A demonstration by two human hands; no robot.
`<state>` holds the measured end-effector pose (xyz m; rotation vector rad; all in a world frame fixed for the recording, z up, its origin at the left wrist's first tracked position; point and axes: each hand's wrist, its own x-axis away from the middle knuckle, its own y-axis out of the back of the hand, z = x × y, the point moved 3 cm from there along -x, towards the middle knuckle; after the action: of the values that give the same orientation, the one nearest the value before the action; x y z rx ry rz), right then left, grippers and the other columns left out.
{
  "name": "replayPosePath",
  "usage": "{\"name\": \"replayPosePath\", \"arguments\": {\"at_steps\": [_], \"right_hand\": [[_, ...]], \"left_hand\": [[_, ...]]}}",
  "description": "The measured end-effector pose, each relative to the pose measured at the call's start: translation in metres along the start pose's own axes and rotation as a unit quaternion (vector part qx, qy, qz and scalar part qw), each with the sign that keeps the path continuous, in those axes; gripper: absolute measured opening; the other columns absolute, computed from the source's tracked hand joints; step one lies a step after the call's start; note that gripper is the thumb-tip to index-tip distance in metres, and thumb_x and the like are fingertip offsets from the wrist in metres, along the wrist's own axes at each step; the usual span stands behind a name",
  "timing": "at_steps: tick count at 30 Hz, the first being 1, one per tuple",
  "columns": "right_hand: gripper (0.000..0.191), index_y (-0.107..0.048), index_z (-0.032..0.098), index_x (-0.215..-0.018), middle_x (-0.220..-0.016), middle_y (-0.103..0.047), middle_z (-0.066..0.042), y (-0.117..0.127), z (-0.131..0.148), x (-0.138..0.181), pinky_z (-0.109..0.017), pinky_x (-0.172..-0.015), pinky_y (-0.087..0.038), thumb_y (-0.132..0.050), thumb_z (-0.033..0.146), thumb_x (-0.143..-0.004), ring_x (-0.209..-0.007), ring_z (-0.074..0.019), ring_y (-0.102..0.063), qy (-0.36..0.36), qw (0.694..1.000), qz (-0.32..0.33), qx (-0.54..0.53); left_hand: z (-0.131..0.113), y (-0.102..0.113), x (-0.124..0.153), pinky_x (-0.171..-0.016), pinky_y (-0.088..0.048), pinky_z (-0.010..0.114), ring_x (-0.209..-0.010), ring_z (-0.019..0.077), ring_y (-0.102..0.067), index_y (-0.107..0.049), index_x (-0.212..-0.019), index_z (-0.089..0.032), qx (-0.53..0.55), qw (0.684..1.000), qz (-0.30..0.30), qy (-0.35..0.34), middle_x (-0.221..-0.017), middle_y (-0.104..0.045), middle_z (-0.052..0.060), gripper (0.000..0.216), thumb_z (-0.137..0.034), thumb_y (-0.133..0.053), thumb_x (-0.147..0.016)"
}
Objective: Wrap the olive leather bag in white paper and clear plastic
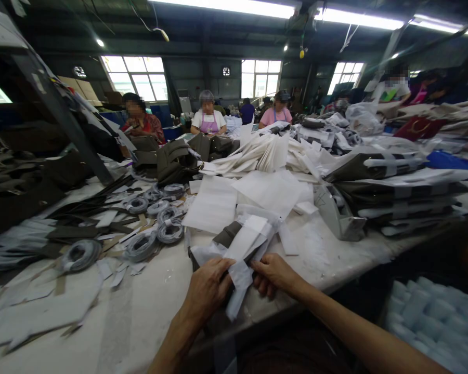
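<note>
No readable text, label, brand, number or sign anywhere in view. Blank white paper sheets on the bench, no print showing. White wrapping around the dark piece at the near edge likewise bare of any marking. Grey tape rolls unlabelled as far as can be made out. A gold emblem on the dark red item at far right, too blurred to read as letters. Papers pinned on the slanted post at left too small and dim to decipher.
</note>
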<state>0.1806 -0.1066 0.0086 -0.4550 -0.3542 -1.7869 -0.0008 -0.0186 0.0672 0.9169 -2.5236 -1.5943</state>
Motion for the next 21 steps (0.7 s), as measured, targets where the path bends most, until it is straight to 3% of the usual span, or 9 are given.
{"name": "replayPosePath", "arguments": {"at_steps": [5, 7, 11, 14, 21], "right_hand": [[0.033, -0.061, 0.013, -0.073, -0.064, -0.071, -0.006, -0.026, -0.005, 0.005, -0.017, -0.034, -0.044, -0.068, 0.044, -0.084, -0.044, -0.0128, -0.063, -0.005, 0.999, 0.046, -0.013], [0.032, -0.061, 0.013, -0.076, -0.066, -0.071, -0.006, -0.035, -0.005, 0.006, -0.016, -0.036, -0.044, -0.067, 0.044, -0.083, -0.046, -0.0118, -0.064, -0.002, 0.999, 0.046, -0.027], [0.028, -0.061, 0.014, -0.075, -0.068, -0.071, -0.006, -0.044, -0.001, 0.008, -0.017, -0.035, -0.043, -0.064, 0.042, -0.079, -0.048, -0.0124, -0.064, 0.005, 0.998, 0.042, -0.045], [0.03, -0.062, 0.014, -0.073, -0.065, -0.069, -0.006, -0.046, 0.0, 0.01, -0.019, -0.035, -0.044, -0.063, 0.044, -0.074, -0.048, -0.0137, -0.063, 0.013, 0.998, 0.054, -0.043], [0.029, -0.064, 0.013, -0.072, -0.06, -0.067, -0.005, -0.053, -0.001, 0.012, -0.02, -0.038, -0.043, -0.062, 0.042, -0.066, -0.044, -0.0131, -0.06, 0.027, 0.994, 0.106, -0.003]], "left_hand": [[-0.009, 0.011, -0.001, -0.098, -0.05, 0.035, -0.11, 0.0209, -0.064, -0.066, -0.118, -0.025, 0.019, 0.998, 0.049, 0.041, -0.115, -0.07, 0.003, 0.032, -0.035, -0.04, -0.103], [-0.012, 0.011, 0.001, -0.099, -0.049, 0.036, -0.112, 0.0219, -0.063, -0.063, -0.122, -0.024, -0.004, 0.997, 0.056, 0.044, -0.119, -0.068, 0.004, 0.03, -0.037, -0.047, -0.1], [-0.019, 0.005, 0.007, -0.092, -0.053, 0.041, -0.106, 0.028, -0.062, -0.055, -0.131, -0.017, -0.128, 0.988, 0.073, 0.052, -0.117, -0.066, 0.009, 0.046, -0.023, -0.067, -0.087], [-0.025, 0.001, 0.013, -0.088, -0.054, 0.041, -0.103, 0.0279, -0.061, -0.05, -0.134, -0.016, -0.189, 0.977, 0.075, 0.069, -0.113, -0.065, 0.009, 0.049, -0.015, -0.063, -0.087], [-0.026, -0.003, 0.024, -0.092, -0.053, 0.04, -0.112, 0.0274, -0.057, -0.043, -0.137, -0.019, -0.214, 0.971, 0.056, 0.086, -0.12, -0.061, 0.008, 0.06, -0.01, -0.064, -0.081]]}}
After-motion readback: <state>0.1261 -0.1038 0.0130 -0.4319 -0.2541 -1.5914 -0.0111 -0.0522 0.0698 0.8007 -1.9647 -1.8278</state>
